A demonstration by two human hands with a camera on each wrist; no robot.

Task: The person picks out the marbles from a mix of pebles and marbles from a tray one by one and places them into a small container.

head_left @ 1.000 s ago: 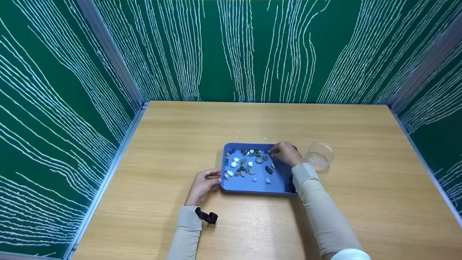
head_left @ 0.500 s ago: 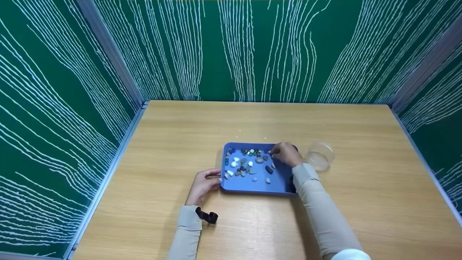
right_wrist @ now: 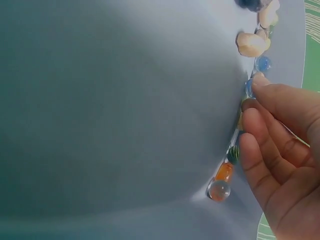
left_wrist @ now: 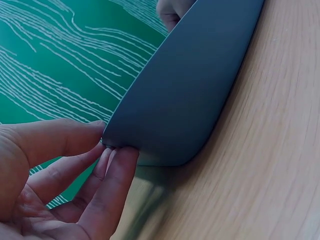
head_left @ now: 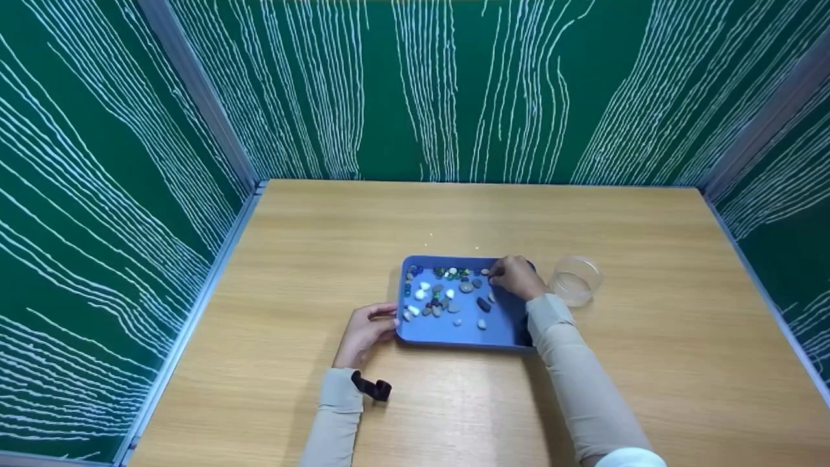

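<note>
- The blue tray [head_left: 428,333] sits flat on my desk [head_left: 324,240] and holds a scatter of stones and glass marbles.
- Inside it, green marbles [head_left: 452,277] crowd along the far wall, and blue marbles [head_left: 417,271] sit in the far left corner.
- Nearer the middle lie white stones [head_left: 420,295], a rounded grey stone [head_left: 466,287] and a dark oval stone [head_left: 484,304].
- By the far wall, the right wrist view shows a clear marble [right_wrist: 219,190] touching an orange piece [right_wrist: 224,173], with a dark green striped marble [right_wrist: 233,154] just beside them.
- A clear plastic tub [head_left: 576,281] is on the desk just beyond the tray's right side, apart from it.
- Compared with half a second ago, my right hand [head_left: 517,277] has slid slightly to the right along the far wall, and a pale stone [head_left: 485,272] now shows more fully beside its fingertips.
- My left hand [head_left: 365,331], the tray and the tub are where they were.
- My left hand grasps the tray near its front left corner, thumb at the rim and fingers against the outside wall.
- My right hand reaches into the far right part of the tray, thumb and fingers bent around a blue marble [right_wrist: 249,87] at the thumb tip; I cannot tell whether they grip it.
</note>
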